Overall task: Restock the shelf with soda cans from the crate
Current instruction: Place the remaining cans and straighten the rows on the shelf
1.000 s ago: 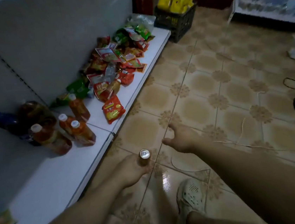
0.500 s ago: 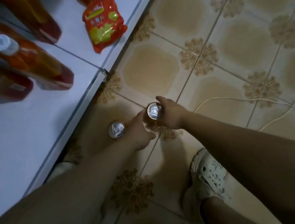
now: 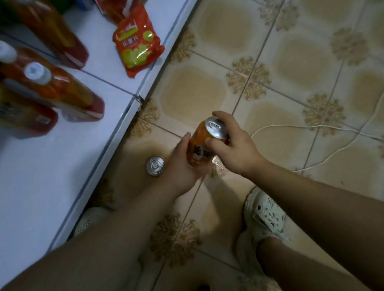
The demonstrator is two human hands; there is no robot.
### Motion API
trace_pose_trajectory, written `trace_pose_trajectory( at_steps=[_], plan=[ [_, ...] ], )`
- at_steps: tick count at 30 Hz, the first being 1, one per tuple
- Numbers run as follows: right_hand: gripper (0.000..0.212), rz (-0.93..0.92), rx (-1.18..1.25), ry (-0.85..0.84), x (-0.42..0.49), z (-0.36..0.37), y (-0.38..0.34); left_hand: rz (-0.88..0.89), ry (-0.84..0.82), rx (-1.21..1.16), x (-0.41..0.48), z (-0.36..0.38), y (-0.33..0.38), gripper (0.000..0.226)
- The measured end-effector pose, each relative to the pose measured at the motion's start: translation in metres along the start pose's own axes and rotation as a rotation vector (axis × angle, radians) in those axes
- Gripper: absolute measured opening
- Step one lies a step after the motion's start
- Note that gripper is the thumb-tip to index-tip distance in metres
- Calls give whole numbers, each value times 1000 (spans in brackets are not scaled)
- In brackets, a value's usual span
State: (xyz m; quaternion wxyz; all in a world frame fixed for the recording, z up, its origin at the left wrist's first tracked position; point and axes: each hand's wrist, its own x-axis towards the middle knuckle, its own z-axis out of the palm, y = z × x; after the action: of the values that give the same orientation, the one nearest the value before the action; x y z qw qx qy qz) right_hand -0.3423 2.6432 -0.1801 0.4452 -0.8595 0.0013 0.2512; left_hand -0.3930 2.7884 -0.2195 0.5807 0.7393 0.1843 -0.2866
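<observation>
Hands meet on one orange soda can (image 3: 200, 144), tilted, silver top (image 3: 216, 128) pointing up and to the right. Right hand (image 3: 232, 150) wraps the can's upper end, fingers curled over the rim, thumb on the side. Left hand (image 3: 181, 165) cups the lower body from the left and below, fingers closed against it. Both grips clamped on the same can, held above the tiled floor (image 3: 297, 66).

Second can (image 3: 155, 165) just left of the grip, partly hidden behind the left hand; only its silver top with pull tab and a sliver of orange side show. Cannot tell if the left hand also touches it or if it stands on the floor.

White shelf (image 3: 35, 187) lies left of the grip, its front edge running diagonally, near the second can. On it, up and left of the grip: several orange drink bottles (image 3: 60, 88) with white caps, and a red snack bag (image 3: 137, 41) near the shelf edge. White cord (image 3: 316, 128) trails on the floor right of the grip. Below the grip, a white perforated shoe (image 3: 265, 213); another white shoe (image 3: 89, 220) sits below left by the shelf edge. Crate not seen.
</observation>
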Motion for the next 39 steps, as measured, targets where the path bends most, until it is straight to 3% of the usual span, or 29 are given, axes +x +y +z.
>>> trace_pose_trajectory(
  at_steps=[7,13,17,20,24,28,31,39],
  plan=[
    [53,-122,369,291,-90,-53,-107,224,26,-40,-123,-22,113,76],
    [59,-263,480,380,-174,-93,-193,424,69,-33,-241,-33,188,66],
    [39,-380,499,401,-234,-110,-252,535,147,-56,-318,-42,224,65],
    [34,-475,517,375,-283,-112,-294,607,189,-56,-375,-56,241,73],
    [60,-550,448,310,-335,-107,-341,712,272,-53,-442,-73,251,65],
    [69,-659,381,292,-376,-87,-387,782,382,-92,-506,-93,242,60],
    [67,-725,352,196,-401,-63,-418,790,482,-130,-547,-109,230,51],
    [59,-883,305,-118,-450,19,-480,752,828,-200,-635,-156,175,57]
  ],
)
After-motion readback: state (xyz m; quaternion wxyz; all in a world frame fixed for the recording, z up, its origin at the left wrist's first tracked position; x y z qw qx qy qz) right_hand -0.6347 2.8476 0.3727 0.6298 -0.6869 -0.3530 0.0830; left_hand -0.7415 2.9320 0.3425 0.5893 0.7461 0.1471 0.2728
